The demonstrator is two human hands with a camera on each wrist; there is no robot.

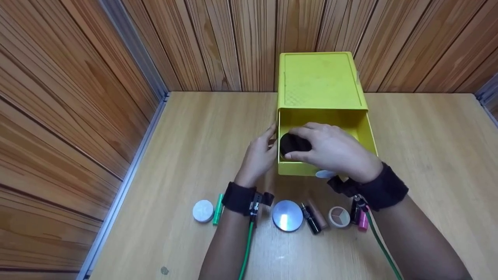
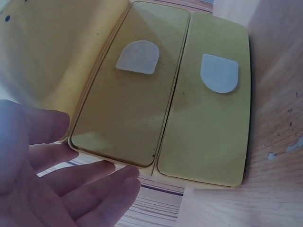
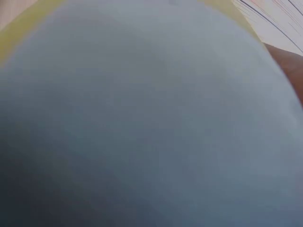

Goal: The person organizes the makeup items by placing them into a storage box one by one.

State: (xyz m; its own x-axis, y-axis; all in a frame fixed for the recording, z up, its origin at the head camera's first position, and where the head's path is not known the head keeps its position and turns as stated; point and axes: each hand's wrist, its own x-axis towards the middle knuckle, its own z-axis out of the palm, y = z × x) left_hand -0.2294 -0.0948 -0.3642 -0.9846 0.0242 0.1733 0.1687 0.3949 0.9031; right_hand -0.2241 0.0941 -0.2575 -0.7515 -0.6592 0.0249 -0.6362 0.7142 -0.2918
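Observation:
A yellow-green drawer box (image 1: 319, 81) stands against the back wall with its upper drawer (image 1: 297, 168) pulled out. Inside the drawer's left part, my right hand (image 1: 336, 149) holds a round black case (image 1: 292, 144) between thumb and fingers. My left hand (image 1: 260, 155) is at the drawer's left side, fingers extended along it. In the left wrist view, the left hand (image 2: 71, 175) shows loosely spread fingers beside two drawer fronts (image 2: 203, 137), each with a pale handle tab (image 2: 219, 73). A blurred pale handle (image 3: 156, 113) fills most of the right wrist view.
Cosmetics lie in a row on the wooden table (image 1: 155, 217): a white round jar (image 1: 203, 210), a green tube (image 1: 218, 209), a shiny round compact (image 1: 287, 216), a black tube (image 1: 311, 219), a brownish tube (image 1: 318, 214), a three-part palette (image 1: 339, 217) and a pink item (image 1: 363, 221).

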